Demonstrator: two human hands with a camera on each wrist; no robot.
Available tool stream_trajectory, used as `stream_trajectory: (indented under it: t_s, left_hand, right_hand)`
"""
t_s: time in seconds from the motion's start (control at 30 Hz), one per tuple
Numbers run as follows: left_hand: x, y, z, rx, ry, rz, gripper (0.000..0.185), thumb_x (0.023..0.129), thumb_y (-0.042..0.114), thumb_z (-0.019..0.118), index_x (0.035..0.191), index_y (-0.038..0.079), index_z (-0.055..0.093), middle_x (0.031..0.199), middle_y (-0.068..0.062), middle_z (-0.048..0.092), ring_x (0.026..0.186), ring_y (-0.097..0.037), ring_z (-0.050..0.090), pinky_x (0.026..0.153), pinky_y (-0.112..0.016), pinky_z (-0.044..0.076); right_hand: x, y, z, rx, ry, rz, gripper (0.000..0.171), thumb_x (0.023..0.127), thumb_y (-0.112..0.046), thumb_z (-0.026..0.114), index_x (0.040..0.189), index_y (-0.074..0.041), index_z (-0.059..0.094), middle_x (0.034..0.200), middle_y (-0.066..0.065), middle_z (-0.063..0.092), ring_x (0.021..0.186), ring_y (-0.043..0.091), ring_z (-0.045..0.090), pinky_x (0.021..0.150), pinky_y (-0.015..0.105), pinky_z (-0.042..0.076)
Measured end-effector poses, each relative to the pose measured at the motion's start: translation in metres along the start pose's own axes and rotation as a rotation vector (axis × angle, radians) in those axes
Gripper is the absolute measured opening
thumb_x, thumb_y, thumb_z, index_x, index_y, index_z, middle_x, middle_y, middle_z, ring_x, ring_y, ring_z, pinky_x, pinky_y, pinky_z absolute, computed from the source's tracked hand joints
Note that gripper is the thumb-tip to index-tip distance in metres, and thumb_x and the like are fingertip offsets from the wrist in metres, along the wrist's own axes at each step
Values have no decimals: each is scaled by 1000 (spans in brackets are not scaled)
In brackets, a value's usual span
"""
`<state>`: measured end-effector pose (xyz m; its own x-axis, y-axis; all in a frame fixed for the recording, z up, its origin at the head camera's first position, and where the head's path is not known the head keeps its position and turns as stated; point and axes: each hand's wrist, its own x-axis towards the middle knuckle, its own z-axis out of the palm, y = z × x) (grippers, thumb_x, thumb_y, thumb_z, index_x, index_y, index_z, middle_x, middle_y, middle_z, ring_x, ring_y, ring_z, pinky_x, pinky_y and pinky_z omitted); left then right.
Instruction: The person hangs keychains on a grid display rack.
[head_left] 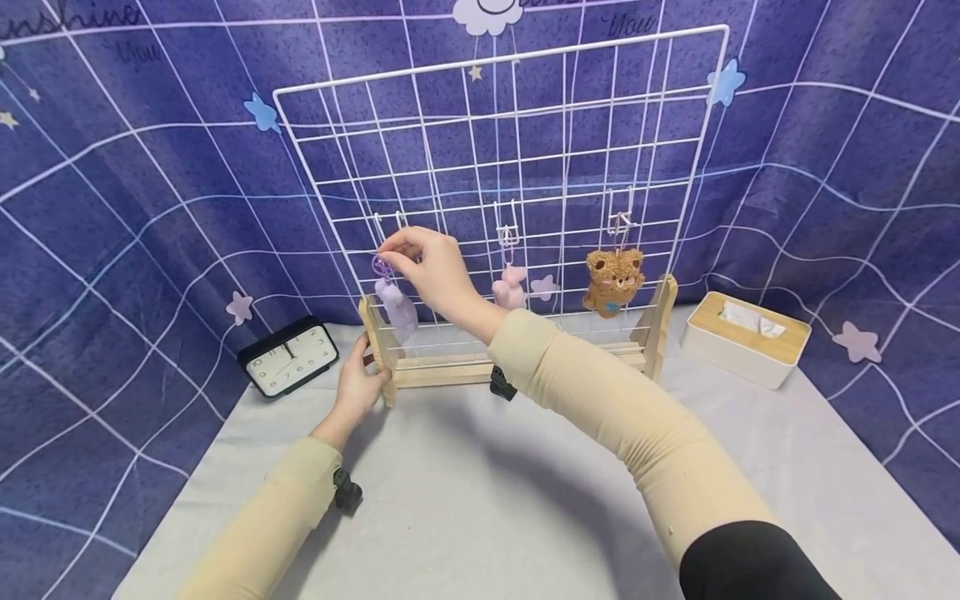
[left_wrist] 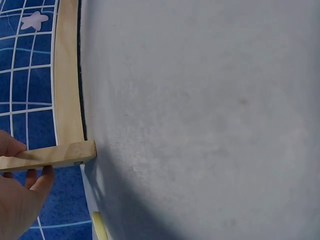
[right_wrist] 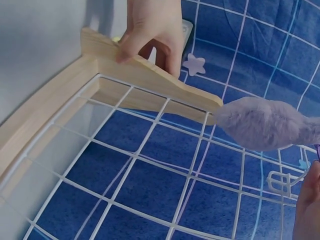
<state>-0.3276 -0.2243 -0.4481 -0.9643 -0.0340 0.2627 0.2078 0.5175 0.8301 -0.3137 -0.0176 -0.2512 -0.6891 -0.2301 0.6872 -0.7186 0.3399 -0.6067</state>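
In the head view, my right hand [head_left: 435,267] pinches the purple ring [head_left: 381,265] of a fluffy lavender plush keychain [head_left: 397,308]. The plush hangs below the fingers, in front of the left side of a white wire grid [head_left: 480,158]. Close by the ring is a white hook, partly hidden by the hand; the right wrist view shows this hook [right_wrist: 280,183] on the grid. Low on the left, my left hand [head_left: 356,387] grips the stand's wooden side foot [left_wrist: 70,154], thumb on one face and fingers on the other.
A pink plush keychain [head_left: 510,287] and a brown bear keychain [head_left: 615,282] hang from hooks farther right. A black-framed clock [head_left: 291,358] stands left of the stand, and a tissue box [head_left: 742,354] sits right of it on the white tabletop [head_left: 450,500].
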Motion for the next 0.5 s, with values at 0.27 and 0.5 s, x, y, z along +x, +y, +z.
stream_trajectory:
  t_s: [0.27,0.5]
  left_hand:
    - [0,-1,5,-26,1,3,86,75,-8,59,150,20,27,152,-13,31,126,-41,46,96,-52,50]
    - [1,0,2,-31,29,11,87,74,-10,60,149,20,29,151,-11,33,123,-39,48,94,-50,51]
  right_hand:
    - [-3,9,-2,3,-2,16,12,88,-21,66,95,-13,72,92,-3,73,76,3,64,73,16,51]
    - [0,12,0,-5,-29,12,14,90,-21,64,99,-14,72,96,-4,72,79,3,63,73,18,52]
